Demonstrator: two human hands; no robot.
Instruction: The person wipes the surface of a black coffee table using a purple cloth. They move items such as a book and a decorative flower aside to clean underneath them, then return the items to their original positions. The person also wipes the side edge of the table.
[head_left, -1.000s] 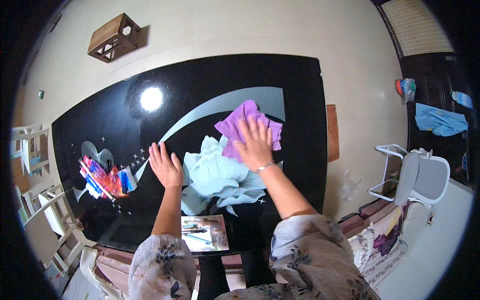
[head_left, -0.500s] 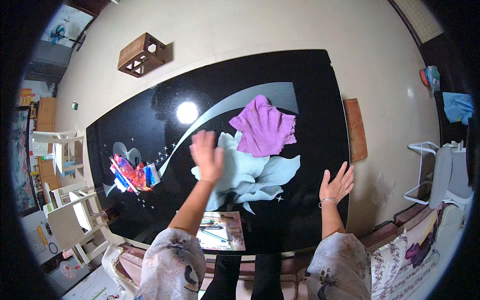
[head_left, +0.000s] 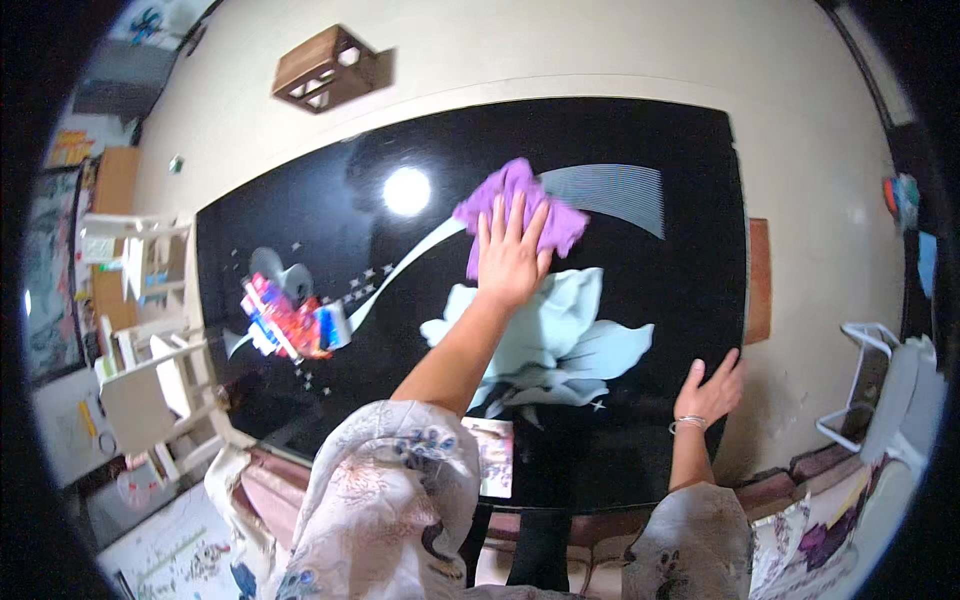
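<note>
My left hand [head_left: 512, 258] lies flat on a crumpled purple cloth [head_left: 500, 190], its fingers spread over it. The cloth rests on a glossy black table [head_left: 620, 130] across a printed pale ribbon design, beyond a large light-blue flower pattern. Near the table's right edge is my right hand [head_left: 712, 390], fingers apart and holding nothing; whether it touches the tabletop I cannot tell. A bracelet circles that wrist.
A colourful heap of small packages [head_left: 290, 318] lies on the table's left part. By the near edge, a picture-covered sheet or book [head_left: 497, 465] is partly behind my left sleeve. A wooden stool [head_left: 325, 70] stands beyond the table, white chairs [head_left: 140, 410] at left, a grey chair [head_left: 885, 390] at right.
My left hand has moved far and right onto the purple cloth. The cloth has shifted left and away over the tabletop. My right hand stays near the right edge; the view has shifted.
</note>
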